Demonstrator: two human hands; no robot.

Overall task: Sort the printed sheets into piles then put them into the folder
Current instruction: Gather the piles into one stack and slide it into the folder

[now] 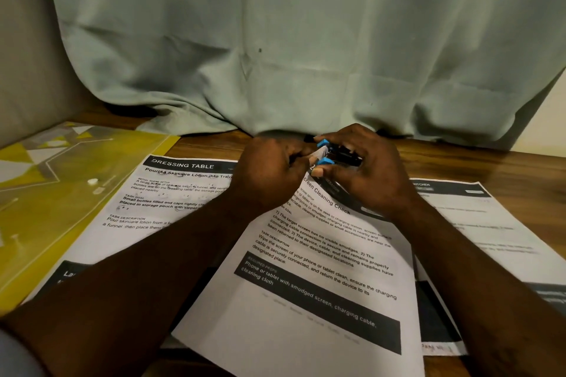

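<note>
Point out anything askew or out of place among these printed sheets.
The white "Screen Cleaning Check" printed sheet lies skewed, slanting across the straighter "Dressing Table" sheet and "Kitchen" sheet. The left hand seems to pinch its top corner, where the right hand holds a small black-and-blue clip-like tool.

Black-blue object between left hand, right hand

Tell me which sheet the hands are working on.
The tilted middle sheet headed Screen Cleaning Check: left hand pinches its corner, right hand holds a stapler there. Dressing Table sheet and Kitchen sheet flank it.
</note>
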